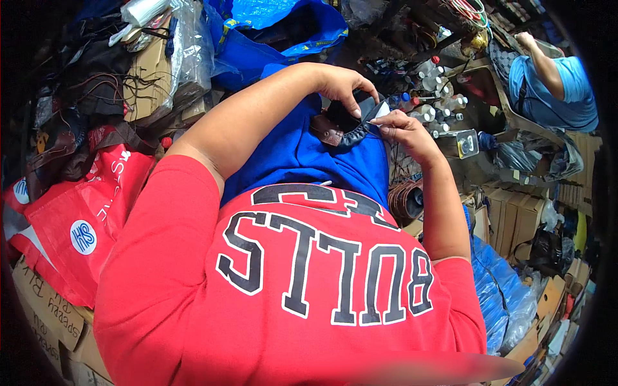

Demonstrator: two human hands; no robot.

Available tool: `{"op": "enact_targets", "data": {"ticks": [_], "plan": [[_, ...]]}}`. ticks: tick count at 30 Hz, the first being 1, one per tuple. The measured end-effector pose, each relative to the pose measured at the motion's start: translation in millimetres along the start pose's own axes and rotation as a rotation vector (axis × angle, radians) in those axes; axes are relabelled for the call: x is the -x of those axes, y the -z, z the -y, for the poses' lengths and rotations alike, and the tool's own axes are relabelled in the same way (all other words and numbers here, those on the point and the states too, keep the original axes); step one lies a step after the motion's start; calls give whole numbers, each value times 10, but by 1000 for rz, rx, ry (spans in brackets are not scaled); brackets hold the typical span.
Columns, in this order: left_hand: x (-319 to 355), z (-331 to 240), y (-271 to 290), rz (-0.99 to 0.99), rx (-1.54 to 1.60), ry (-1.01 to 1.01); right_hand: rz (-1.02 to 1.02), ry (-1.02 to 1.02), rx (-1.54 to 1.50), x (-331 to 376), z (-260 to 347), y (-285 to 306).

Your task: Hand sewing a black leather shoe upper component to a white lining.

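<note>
A person in a red shirt point(290, 289) with large black letters fills the lower half of the view, both forearms reaching up over a blue cloth point(302, 157) spread across the lap. On that cloth, at its upper edge, lies a dark shoe point(344, 125) with a brown leather trim, the thing both hands work on. The left hand point(344, 87) arches over the shoe from above, fingers curled down and pressing on its dark upper. The right hand point(405, 128), just right of the shoe, pinches a small pale piece at the shoe's edge between thumb and fingertips.

Left of the shoe, well apart, sits a red bag point(84, 212) on cardboard boxes point(45, 315). Above the shoe lies a blue bag point(277, 32). Right of the shoe stands a cluster of small bottles point(438, 106), and farther right a second person in a light blue shirt point(553, 90) bends over a bench. Just below the right hand rests a coil of brown cord point(405, 201).
</note>
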State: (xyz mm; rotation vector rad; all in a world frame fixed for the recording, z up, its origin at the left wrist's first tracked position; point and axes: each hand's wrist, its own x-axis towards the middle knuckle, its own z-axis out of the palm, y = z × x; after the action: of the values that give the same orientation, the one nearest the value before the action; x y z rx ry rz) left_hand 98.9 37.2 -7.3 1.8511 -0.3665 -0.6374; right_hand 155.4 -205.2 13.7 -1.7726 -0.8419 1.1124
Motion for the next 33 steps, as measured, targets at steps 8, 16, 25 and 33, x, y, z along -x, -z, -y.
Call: {"op": "enact_targets", "data": {"ticks": [8,16,25,33], "plan": [[-4,18,-52,-111,-160,-25,-88,72,-49,-49,-58,-154],[359,-96,-249,-679,-385,-126,-364,273,417,156,123,-401],[822,-145,-795,-832,-396,-56,-512,288,712,300,69,-751],[697,-169,-807,-987,-717,-104,-388,127,388,262,33,-545]]}}
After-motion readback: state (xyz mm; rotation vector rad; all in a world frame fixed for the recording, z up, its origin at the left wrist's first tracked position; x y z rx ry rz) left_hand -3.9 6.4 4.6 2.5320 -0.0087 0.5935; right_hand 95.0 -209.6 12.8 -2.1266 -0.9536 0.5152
